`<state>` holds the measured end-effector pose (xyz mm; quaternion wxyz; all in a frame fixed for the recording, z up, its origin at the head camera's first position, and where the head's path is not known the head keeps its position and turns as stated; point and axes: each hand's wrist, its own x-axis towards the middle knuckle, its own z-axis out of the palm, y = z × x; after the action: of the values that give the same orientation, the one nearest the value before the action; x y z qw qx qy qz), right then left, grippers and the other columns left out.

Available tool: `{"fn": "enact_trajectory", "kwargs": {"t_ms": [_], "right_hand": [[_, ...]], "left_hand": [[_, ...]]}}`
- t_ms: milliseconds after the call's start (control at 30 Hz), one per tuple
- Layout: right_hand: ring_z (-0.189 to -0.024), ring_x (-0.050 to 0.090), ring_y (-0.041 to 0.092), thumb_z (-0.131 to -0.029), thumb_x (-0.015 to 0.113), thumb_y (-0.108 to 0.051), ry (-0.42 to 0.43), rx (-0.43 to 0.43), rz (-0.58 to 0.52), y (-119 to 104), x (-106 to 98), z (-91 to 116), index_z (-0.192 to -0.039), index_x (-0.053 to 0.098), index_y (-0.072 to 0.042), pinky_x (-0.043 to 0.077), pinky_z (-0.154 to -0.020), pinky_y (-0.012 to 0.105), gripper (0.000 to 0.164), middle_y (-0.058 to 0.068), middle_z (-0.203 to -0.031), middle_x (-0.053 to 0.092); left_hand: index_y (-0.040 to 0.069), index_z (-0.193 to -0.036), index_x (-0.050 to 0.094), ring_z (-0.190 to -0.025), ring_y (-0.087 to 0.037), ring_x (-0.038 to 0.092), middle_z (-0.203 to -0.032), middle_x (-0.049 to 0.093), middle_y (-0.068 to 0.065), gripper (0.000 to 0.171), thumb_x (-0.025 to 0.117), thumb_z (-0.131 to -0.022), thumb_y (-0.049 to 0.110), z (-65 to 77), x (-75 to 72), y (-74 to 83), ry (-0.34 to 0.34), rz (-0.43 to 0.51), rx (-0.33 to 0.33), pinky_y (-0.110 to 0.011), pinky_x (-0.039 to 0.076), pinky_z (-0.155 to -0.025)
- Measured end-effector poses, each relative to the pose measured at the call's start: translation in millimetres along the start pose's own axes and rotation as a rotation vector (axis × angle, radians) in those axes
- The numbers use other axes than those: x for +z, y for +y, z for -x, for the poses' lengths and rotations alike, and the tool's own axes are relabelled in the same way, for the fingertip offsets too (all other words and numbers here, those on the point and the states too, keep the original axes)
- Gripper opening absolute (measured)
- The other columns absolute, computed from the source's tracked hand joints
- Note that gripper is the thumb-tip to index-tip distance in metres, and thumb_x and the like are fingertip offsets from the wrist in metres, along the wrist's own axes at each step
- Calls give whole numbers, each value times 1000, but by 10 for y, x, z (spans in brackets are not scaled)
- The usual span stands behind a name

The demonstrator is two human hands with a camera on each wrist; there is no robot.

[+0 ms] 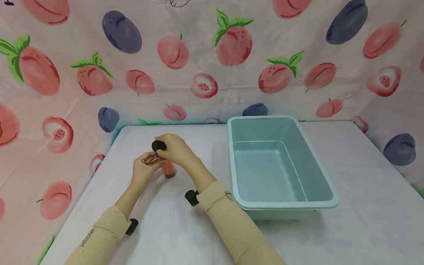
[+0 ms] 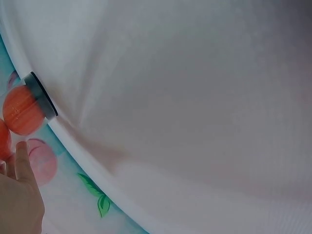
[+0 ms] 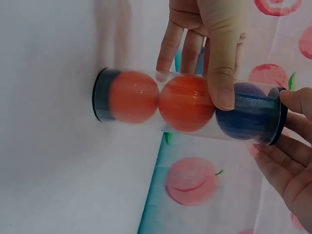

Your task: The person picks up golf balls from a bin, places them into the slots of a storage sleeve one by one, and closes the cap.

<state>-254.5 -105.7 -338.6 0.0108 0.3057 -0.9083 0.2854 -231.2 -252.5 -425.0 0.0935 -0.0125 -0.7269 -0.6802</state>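
Observation:
A clear tube (image 1: 169, 169) stands roughly upright over the left part of the table. Through its wall, the right wrist view shows two orange balls (image 3: 134, 97) and a dark blue ball (image 3: 240, 117) at the upper end. My left hand (image 1: 143, 173) grips the tube's side, thumb across it near the blue ball. My right hand (image 1: 178, 151) pinches the black top cap (image 1: 158, 145), which sits at the tube's end. The dark bottom cap (image 2: 41, 96) is close to the tabletop; whether it touches, I cannot tell. Only part of the left hand shows in its own wrist view.
An open light-blue plastic bin (image 1: 284, 205) stands on the white-covered table (image 1: 369, 205), right of my right forearm. Behind the table hangs a fruit-print cloth (image 1: 201, 39). Small black devices (image 1: 191, 198) sit at both wrists.

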Motion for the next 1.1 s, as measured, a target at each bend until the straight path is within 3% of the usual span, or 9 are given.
{"fn": "enact_trajectory", "kwargs": {"t_ms": [333, 567, 767, 867, 1100], "right_hand": [[-111, 56, 20, -94, 58, -16, -65, -77, 131, -46, -23, -46, -129, 57, -6, 47, -95, 28, 37, 11, -122, 57], [-106, 57, 19, -93, 60, -15, -89, -57, 180, -96, -57, -69, -126, 60, -6, 47, -92, 28, 34, 10, -116, 59], [-104, 57, 19, -92, 60, -16, -130, -39, 230, -148, -66, -90, -124, 60, -6, 47, -90, 29, 34, 11, -115, 60], [-105, 58, 19, -92, 60, -18, -153, -32, 278, -175, -76, -104, -122, 61, -7, 47, -90, 28, 32, 9, -114, 60], [-104, 57, 20, -92, 60, -16, -191, -53, 368, -250, -109, -126, -110, 64, -6, 47, -88, 29, 21, 8, -109, 61]], "left_hand": [[-9, -113, 59, -79, 12, 62, -81, 64, 26, 38, 72, -78, -4, -9, 8, 5, 29, -98, -13, -10, 50, -77], [4, -103, 63, -80, 10, 64, -79, 65, 28, 28, 71, -78, -5, 1, 12, 20, 9, -58, -1, -11, 51, -76], [14, -94, 65, -80, 8, 65, -80, 66, 26, 29, 70, -77, -9, 5, 6, 15, 5, -18, 1, -11, 52, -76], [13, -94, 65, -82, 8, 65, -85, 67, 23, 29, 70, -77, -10, -1, 10, 14, 7, -9, 5, -12, 52, -76], [0, -101, 62, -82, 9, 64, -91, 67, 18, 27, 69, -77, -10, 3, 9, 26, 22, -38, -5, -12, 51, -78]]}}
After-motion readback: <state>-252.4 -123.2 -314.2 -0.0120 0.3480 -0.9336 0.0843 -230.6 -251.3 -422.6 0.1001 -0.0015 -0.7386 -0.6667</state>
